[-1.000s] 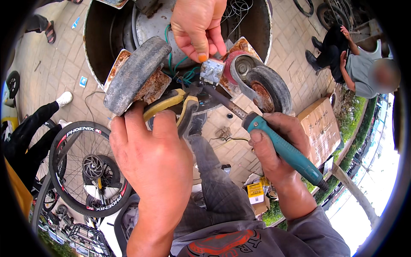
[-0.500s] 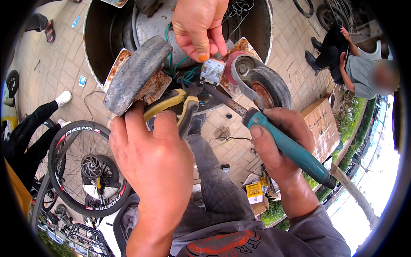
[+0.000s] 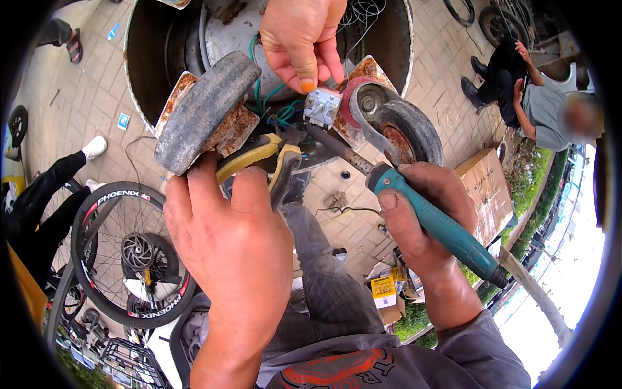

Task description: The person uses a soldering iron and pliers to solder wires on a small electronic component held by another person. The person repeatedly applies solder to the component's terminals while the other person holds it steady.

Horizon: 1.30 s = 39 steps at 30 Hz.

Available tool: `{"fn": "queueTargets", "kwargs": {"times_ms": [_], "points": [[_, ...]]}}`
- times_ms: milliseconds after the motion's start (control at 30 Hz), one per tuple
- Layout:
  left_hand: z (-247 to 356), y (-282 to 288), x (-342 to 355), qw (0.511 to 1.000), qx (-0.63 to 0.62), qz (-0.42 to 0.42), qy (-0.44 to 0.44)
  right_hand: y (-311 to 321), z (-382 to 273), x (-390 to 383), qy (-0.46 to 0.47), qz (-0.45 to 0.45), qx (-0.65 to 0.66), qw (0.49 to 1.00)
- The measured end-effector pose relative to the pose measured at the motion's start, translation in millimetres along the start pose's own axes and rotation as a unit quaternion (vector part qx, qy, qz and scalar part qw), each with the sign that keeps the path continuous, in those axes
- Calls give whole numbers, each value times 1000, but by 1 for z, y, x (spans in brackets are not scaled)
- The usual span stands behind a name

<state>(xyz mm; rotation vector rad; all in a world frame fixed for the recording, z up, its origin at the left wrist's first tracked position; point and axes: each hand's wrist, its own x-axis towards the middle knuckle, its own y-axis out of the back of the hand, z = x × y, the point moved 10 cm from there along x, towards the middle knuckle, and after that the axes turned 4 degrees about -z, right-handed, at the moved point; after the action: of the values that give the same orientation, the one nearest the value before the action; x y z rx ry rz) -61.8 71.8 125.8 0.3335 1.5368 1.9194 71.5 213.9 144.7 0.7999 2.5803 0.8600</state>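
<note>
My left hand (image 3: 230, 240) is closed around pliers with yellow-and-black handles (image 3: 249, 157), their jaws at the green wires (image 3: 283, 117). In my right hand (image 3: 414, 238) is a soldering iron with a teal grip (image 3: 447, 227). Its dark tip end reaches the underside of a small silver metal block (image 3: 322, 107), close to the plier jaws; exact contact is too small to tell. Another person's hand (image 3: 303, 42) pinches that block from above. Rusty-plated casters flank the work: a grey wheel (image 3: 206, 111) on the left, a second caster (image 3: 408, 133) on the right.
A large rusty-edged metal drum (image 3: 137, 78) stands just beyond the hands, with loose thin wire (image 3: 363, 19) inside. A bicycle wheel (image 3: 81, 243) is at the left. To the right are a cardboard box (image 3: 489, 194) and a seated person (image 3: 544, 97). Small boxes (image 3: 384, 290) lie near my legs.
The view has shifted very slightly. Both my hands, the tools and the other person's hand keep nearly the same positions around the metal block.
</note>
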Motion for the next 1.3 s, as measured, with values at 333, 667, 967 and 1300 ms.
{"fn": "queueTargets", "kwargs": {"times_ms": [333,667,967,1300], "points": [[0,1,0,1000,-2,-6,9,1,-2,-1,17,4,-6,1000],[1,0,0,1000,-3,0,-3,9,13,-17,-60,31,71,995],[3,1,1,1000,-5,-6,4,11,16,-26,-63,33,78,994],[4,1,1,1000,1,-15,1,11,19,-27,-65,39,94,993]]}}
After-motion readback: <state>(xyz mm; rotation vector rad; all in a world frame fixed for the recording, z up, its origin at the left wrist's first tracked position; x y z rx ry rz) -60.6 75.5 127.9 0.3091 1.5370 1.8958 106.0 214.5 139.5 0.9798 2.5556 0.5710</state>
